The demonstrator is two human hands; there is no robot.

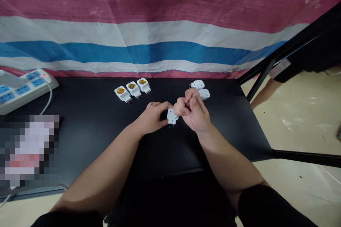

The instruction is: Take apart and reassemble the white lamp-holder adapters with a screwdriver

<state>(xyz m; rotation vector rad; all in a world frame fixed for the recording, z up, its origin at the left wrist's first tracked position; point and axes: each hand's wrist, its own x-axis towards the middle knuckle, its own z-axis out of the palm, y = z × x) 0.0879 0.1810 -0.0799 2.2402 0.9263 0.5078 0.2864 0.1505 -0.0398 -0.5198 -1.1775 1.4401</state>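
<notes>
Between the thumb and fingers of my left hand (pixel 154 116) is a white plug-in lamp holder (pixel 172 116). Its back, with small dark holes, faces up, and its two metal prongs point toward me. Close over its right side, my right hand (pixel 195 110) is closed in a pinch; whatever the fingers hold is hidden or too small to make out. Farther back on the left, several similar white lamp holders (pixel 133 89) lie in a slanted row, gold-coloured sockets up. Two more white lamp holders (pixel 197 84) lie back side up beyond my right hand, which partly covers one.
The black table (pixel 93 124) has a white power strip (pixel 23 87) with a cable at its left end. A blurred-out object (pixel 32 149) lies nearer me. Behind hangs a striped sheet (pixel 149 53). Black metal bars (pixel 262 74) and another person's arm (pixel 269 90) are at the right.
</notes>
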